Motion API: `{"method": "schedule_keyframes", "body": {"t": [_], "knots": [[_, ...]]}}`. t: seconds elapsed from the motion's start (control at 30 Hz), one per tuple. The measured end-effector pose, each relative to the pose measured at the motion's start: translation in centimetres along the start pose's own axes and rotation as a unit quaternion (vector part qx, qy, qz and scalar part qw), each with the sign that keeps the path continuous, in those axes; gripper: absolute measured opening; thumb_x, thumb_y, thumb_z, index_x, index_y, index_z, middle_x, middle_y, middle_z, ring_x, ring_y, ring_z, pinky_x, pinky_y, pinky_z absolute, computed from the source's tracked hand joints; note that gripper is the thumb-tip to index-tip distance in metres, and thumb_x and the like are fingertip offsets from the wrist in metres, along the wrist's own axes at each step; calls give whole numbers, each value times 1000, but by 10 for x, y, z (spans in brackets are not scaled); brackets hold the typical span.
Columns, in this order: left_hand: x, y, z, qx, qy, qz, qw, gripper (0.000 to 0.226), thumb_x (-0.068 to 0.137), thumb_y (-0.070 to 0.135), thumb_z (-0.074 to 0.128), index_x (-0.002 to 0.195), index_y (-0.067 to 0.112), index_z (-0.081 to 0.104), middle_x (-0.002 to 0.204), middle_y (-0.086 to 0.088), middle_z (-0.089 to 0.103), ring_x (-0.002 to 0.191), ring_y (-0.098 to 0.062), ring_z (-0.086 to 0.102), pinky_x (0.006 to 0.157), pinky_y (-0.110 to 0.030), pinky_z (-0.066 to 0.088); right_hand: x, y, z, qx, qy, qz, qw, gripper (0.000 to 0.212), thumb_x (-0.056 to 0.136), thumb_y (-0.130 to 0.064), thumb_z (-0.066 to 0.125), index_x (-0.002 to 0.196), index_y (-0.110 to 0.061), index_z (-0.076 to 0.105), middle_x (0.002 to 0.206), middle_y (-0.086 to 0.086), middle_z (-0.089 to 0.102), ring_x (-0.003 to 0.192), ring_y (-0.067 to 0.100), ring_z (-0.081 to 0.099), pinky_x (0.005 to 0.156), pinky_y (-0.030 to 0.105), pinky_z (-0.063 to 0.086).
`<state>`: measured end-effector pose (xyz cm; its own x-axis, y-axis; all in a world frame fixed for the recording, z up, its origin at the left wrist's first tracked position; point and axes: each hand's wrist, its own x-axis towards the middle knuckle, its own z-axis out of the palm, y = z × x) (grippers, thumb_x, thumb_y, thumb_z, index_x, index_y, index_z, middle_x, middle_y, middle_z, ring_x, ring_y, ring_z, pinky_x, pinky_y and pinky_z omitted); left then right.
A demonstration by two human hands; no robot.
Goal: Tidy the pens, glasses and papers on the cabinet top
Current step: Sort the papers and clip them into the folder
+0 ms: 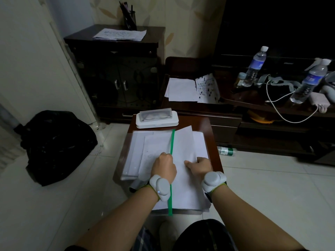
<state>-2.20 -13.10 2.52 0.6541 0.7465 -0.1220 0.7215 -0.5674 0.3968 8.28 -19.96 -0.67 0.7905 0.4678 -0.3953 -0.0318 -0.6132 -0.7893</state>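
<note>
A clear folder with a green spine strip (171,147) lies open on a small brown table (213,140), white papers (186,153) spread inside it. My left hand (164,166) grips the green strip near its middle. My right hand (198,165) pinches the right edge of the top sheets. A white glasses case (156,118) sits at the table's far end. On the dark cabinet top (81,36) lie more sheets of paper (120,34) beside a pen holder (129,18) with several pens.
A black bag (54,144) slumps on the tiled floor at the left. The low dark stand (272,109) to the right carries loose papers (181,89), two water bottles (254,67), a white cable and small items. A green bottle (226,150) lies on the floor.
</note>
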Motion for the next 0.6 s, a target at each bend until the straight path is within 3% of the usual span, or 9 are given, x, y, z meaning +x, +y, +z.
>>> {"method": "schedule_keyframes", "body": {"t": [0.17,0.3,0.47,0.6], "knots": [[-3,5,0,5,1,4,1000,19,88,0,40,96,-5,56,110,-19,55,99,-35,58,74,-34,45,-2,-4,11,0,1,-16,1000,26,84,-19,65,98,3,67,100,19,68,93,32,63,78,32,48],[-5,4,1,20,10,6,1000,19,91,2,39,99,-2,56,112,-17,54,100,-33,58,76,-34,46,-5,-7,15,17,-8,-22,1000,25,82,-19,66,95,3,66,92,17,67,79,26,56,68,26,41],[-4,3,0,31,24,-1,999,21,95,5,40,106,1,57,117,-14,52,105,-30,58,80,-32,47,-15,-21,12,134,-71,-2,988,18,75,-10,75,91,-8,68,86,7,66,77,21,61,70,27,49],[-4,4,-4,2,31,-4,999,19,93,3,41,101,-2,58,113,-16,52,101,-33,58,79,-33,47,-17,-23,13,122,-121,31,985,20,74,-6,75,93,-2,69,90,12,67,75,22,61,68,27,52]]}}
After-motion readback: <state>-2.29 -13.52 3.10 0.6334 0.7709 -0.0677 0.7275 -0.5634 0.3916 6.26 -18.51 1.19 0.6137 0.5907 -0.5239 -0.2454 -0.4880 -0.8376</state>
